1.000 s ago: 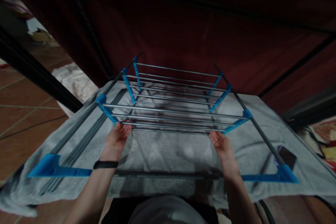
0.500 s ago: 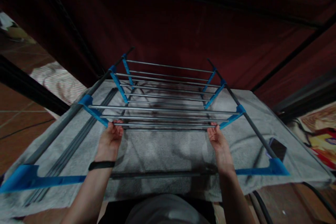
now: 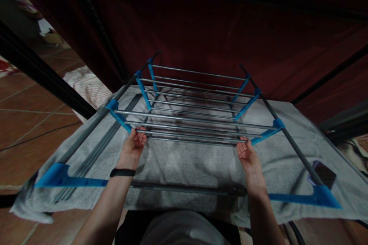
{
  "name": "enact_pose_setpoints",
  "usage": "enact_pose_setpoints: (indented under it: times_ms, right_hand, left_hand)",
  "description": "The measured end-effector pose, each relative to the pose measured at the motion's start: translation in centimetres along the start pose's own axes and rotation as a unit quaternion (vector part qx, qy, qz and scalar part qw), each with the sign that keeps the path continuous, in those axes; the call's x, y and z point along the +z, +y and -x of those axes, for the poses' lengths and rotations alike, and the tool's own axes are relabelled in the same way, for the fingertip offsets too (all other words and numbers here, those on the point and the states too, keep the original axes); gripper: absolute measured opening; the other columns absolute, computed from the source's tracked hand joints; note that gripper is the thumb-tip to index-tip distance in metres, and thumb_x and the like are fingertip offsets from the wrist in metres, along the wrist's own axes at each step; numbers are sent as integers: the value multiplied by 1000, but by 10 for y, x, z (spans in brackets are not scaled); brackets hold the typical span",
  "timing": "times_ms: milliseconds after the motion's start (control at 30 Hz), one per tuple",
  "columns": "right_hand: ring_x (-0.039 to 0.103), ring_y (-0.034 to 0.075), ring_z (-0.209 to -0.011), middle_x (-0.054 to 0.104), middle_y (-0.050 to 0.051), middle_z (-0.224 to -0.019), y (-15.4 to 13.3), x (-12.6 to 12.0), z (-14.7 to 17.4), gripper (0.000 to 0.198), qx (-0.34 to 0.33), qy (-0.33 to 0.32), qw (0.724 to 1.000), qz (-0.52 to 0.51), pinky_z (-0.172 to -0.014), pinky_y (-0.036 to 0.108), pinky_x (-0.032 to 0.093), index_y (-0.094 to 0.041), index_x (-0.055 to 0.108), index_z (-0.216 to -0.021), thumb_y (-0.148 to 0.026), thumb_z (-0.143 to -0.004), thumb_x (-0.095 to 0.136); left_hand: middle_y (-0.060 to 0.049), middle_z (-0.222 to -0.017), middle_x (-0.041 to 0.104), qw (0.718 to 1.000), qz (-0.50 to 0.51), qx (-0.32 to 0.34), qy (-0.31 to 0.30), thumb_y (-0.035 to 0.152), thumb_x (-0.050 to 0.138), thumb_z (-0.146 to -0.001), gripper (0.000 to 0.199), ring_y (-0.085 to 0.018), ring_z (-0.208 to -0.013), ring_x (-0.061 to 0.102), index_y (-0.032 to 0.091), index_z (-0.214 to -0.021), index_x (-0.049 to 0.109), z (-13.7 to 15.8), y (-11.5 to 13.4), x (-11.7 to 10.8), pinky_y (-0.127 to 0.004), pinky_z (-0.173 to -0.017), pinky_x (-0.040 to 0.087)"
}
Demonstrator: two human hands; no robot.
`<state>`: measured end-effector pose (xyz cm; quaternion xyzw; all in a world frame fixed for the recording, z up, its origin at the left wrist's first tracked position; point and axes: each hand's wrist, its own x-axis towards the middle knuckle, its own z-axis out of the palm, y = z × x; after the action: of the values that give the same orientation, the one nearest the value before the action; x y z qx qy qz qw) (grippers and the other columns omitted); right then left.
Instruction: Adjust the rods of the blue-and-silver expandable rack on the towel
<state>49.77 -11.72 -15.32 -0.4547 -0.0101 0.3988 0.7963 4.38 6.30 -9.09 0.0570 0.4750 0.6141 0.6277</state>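
Note:
A rack of grey metal tubes and blue plastic brackets lies on a grey cloth. My left hand has its fingers closed round the left end of a thin grey rod, close to a blue bracket. At the rod's other end my right hand grips it between thumb and fingers, beside the right bracket. Whether the rod's ends sit inside these brackets I cannot tell. Further back, several rods run crosswise between other blue brackets. A dark band circles my left wrist.
Several loose grey tubes lie on the cloth at the left. A phone rests at the right, partly behind the rack's side tube. Dark red panels stand behind the rack. A striped cloth lies on the tiled floor.
The camera has turned a little to the left, so the whole scene sits further right. Both hands keep their hold at the two ends of the rod.

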Motion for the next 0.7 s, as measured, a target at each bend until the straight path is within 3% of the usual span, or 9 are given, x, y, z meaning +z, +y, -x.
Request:
enact_pose_setpoints:
  times_ms: [133,333,467,700]
  right_hand:
    - [75,14,-88,76,2,-98,5,-18,2,13,15,-6,999,49,-84,27,64,-21,70,-96,-22,-84,73]
    - [75,15,-75,76,4,-84,20,-46,7,16,40,32,990,131,-73,24,64,-19,69,-88,-17,-73,72]
    - [76,17,-81,77,6,-87,21,-40,4,12,46,26,990,132,-77,28,66,-21,66,-85,-18,-74,69]
    - [75,18,-82,75,1,-85,29,-18,-2,11,8,20,994,109,-83,35,66,-25,63,-81,-24,-74,71]
  left_hand:
    - [-1,-80,69,999,-17,1,31,24,52,-104,23,-9,-68,68,16,-87,65,10,-7,-11,-19,-63,56]
    - [-1,-74,65,995,-67,-21,73,2,52,-93,21,-9,-62,63,16,-80,61,15,-27,-26,-16,-60,54]
    - [-3,-77,68,993,-93,-31,59,3,50,-94,22,-12,-68,68,16,-82,62,8,-25,-21,-18,-61,56]
    - [0,-73,67,993,-108,-32,36,5,42,-99,27,-7,-55,61,17,-83,60,-3,-14,-13,-12,-51,50]
